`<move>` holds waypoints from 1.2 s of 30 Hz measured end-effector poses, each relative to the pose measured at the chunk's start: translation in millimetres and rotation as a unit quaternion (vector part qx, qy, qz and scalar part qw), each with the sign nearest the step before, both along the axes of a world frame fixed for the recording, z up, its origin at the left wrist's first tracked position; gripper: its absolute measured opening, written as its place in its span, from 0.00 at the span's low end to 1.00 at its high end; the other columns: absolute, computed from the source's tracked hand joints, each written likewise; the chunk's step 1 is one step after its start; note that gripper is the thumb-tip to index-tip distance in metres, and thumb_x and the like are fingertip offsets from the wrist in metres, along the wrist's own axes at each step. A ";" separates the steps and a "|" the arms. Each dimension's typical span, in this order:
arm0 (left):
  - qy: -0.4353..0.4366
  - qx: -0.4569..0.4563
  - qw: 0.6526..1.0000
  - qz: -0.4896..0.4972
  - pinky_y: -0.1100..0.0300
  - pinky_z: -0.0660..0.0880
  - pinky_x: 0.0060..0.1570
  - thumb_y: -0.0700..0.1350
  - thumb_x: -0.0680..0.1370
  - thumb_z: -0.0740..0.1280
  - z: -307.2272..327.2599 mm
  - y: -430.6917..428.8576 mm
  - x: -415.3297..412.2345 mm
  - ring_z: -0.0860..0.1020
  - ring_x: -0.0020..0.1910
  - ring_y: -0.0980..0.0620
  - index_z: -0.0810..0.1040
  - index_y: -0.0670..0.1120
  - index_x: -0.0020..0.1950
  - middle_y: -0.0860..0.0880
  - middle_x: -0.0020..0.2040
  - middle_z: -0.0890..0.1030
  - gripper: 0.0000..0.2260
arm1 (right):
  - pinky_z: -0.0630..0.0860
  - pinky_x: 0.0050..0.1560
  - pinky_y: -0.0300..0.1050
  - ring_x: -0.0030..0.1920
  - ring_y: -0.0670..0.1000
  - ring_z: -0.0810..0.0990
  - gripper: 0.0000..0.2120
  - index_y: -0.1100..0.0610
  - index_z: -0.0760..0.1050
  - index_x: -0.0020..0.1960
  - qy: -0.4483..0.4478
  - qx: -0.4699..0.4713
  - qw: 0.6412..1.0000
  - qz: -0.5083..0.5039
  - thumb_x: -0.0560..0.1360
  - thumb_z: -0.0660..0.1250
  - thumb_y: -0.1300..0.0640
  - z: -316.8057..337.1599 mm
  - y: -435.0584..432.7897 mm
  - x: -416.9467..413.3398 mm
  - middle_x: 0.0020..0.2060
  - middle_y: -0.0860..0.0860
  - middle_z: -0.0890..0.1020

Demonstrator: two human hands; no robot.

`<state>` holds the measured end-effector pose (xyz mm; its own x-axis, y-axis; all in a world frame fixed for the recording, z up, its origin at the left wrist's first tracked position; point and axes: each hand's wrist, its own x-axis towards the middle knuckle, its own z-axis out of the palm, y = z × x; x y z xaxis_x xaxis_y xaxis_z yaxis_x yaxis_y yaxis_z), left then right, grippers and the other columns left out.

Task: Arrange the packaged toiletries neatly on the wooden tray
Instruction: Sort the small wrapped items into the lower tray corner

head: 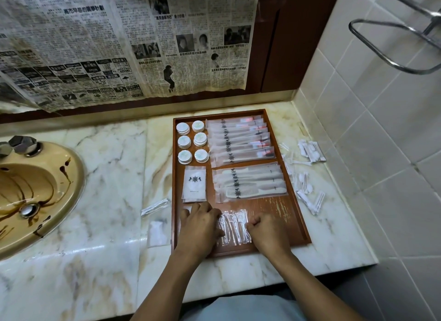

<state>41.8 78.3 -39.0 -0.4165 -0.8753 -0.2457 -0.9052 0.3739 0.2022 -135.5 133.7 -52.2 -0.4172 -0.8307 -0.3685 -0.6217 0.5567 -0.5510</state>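
Two bare forearms reach in from the bottom of the frame. The left grip (199, 225) lies with loosely bent fingers pressed flat over the left end of a row of clear packets (235, 227). The right grip (267, 232) is curled tight against the row's right end and appears to pinch its edge. These packets sit in the lower strip of the wooden tray (269, 208), and they are thin, glossy film with slim white pieces inside, too small to identify.

By my reading the task is well along. Higher in the tray lie a flat square sachet (194, 183) with a dark crest, frosted sleeves holding white combs (249, 183), and a fanned stack of toothbrush sleeves (241, 139). Six round white soaps (192, 141) stand in two columns at the tray's upper left. All of them look squared up.

The row under the hands is being straightened. More small packets (307, 177) lie scattered on the desk (107, 165) right of the tray. A slim packet (155, 207) and a limp clear sachet (157, 233) lie to its left. The tray's red-brown floor is scuffed, and the desk is polished veined marble.
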 end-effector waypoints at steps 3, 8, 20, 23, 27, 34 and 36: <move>0.012 0.000 1.000 0.001 0.47 0.62 0.60 0.57 0.76 0.71 -0.8 -0.4 -1.4 0.70 0.65 0.49 0.78 0.56 0.65 0.54 0.62 0.75 0.19 | 0.69 0.32 0.34 0.36 0.44 0.79 0.11 0.49 0.77 0.34 -0.012 -0.001 1.000 -0.001 0.74 0.73 0.55 -1.8 -0.6 -2.6 0.33 0.42 0.80; 0.037 -0.009 0.999 0.003 0.48 0.63 0.60 0.56 0.74 0.72 -2.7 -0.9 -6.7 0.71 0.64 0.50 0.78 0.57 0.65 0.56 0.62 0.75 0.20 | 0.74 0.39 0.37 0.38 0.44 0.81 0.07 0.52 0.82 0.38 -0.030 -0.006 1.000 0.005 0.74 0.74 0.54 -3.4 -0.7 -7.1 0.36 0.44 0.83; 0.172 -0.076 0.974 0.129 0.49 0.66 0.54 0.44 0.79 0.70 -7.9 -2.5 14.0 0.78 0.56 0.49 0.84 0.56 0.56 0.55 0.54 0.81 0.09 | 0.69 0.34 0.31 0.36 0.39 0.79 0.04 0.49 0.83 0.45 -0.122 -0.015 0.992 -0.005 0.77 0.70 0.54 -1.1 1.7 -28.7 0.38 0.43 0.84; 0.215 -0.091 0.947 0.223 0.48 0.68 0.53 0.39 0.78 0.70 -12.6 -4.6 38.8 0.79 0.55 0.46 0.84 0.52 0.55 0.51 0.53 0.81 0.10 | 0.79 0.41 0.43 0.38 0.43 0.82 0.03 0.47 0.82 0.45 -0.141 -0.028 0.989 -0.028 0.76 0.71 0.53 -2.1 -0.2 -35.6 0.39 0.44 0.85; 0.172 -0.087 0.901 0.390 0.44 0.71 0.55 0.45 0.77 0.72 -14.4 -12.2 81.8 0.79 0.53 0.39 0.80 0.48 0.57 0.44 0.54 0.78 0.09 | 0.83 0.44 0.51 0.38 0.46 0.82 0.03 0.46 0.82 0.45 -0.149 -0.045 0.987 -0.034 0.76 0.70 0.52 -3.2 -3.5 -40.7 0.38 0.44 0.85; 0.077 0.076 0.863 0.493 0.44 0.71 0.60 0.60 0.72 0.76 -13.0 -10.3 118.8 0.78 0.61 0.36 0.77 0.45 0.63 0.41 0.60 0.80 0.26 | 0.82 0.44 0.48 0.33 0.42 0.80 0.04 0.46 0.82 0.45 -0.155 -0.047 0.986 -0.030 0.76 0.69 0.54 0.7 -6.2 -35.7 0.37 0.43 0.85; 0.098 0.089 0.859 0.494 0.47 0.69 0.60 0.57 0.74 0.75 -12.1 -9.6 117.3 0.77 0.62 0.38 0.78 0.47 0.62 0.44 0.59 0.82 0.21 | 0.80 0.43 0.45 0.33 0.41 0.79 0.04 0.45 0.82 0.46 -0.152 -0.045 0.987 -0.021 0.76 0.69 0.53 2.1 -6.5 -32.7 0.39 0.43 0.85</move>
